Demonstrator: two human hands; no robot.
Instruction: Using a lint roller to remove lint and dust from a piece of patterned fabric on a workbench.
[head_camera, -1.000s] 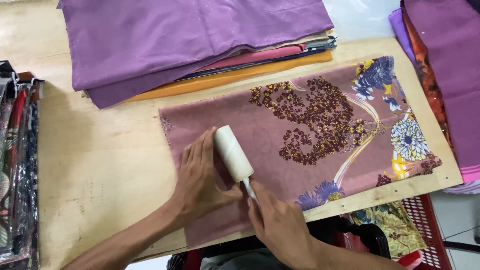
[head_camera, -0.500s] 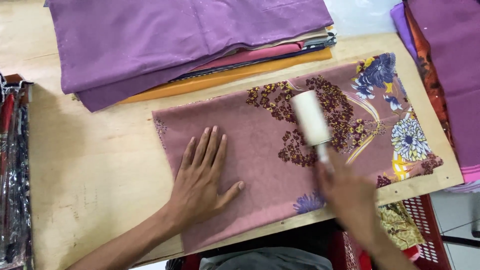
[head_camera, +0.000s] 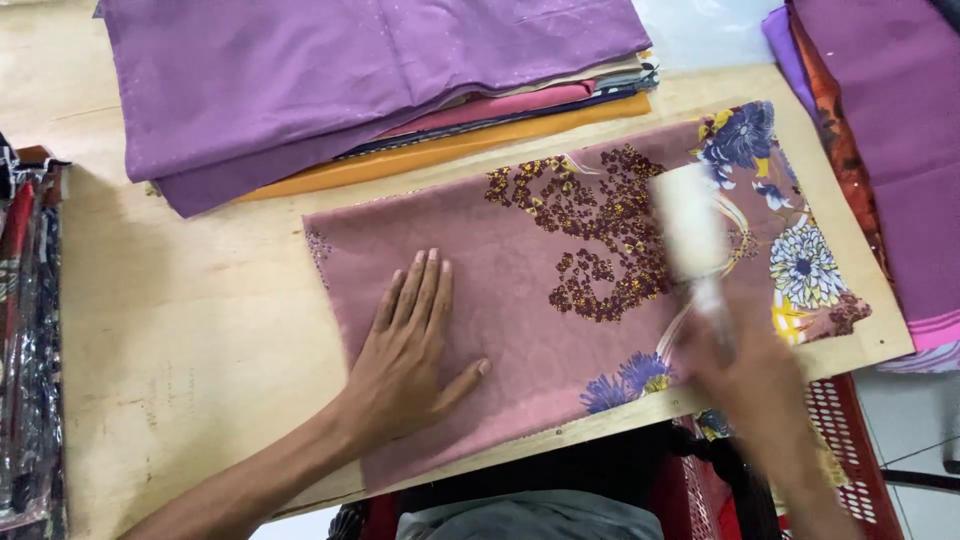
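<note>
2 hands (head_camera: 410, 350) on mauve cloth (head_camera: 520, 300); blurred roller (head_camera: 692, 232).

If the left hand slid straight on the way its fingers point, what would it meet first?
The left hand lies flat on the mauve floral cloth, fingers pointing up-table. Past the cloth's far edge, it would probably first meet the stack of folded fabrics.

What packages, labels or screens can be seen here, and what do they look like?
Clear plastic-wrapped packages: stacked at the table's far left edge, long and glossy, with dark, red and patterned contents showing through.
No labels, signs or screens are visible.
</note>
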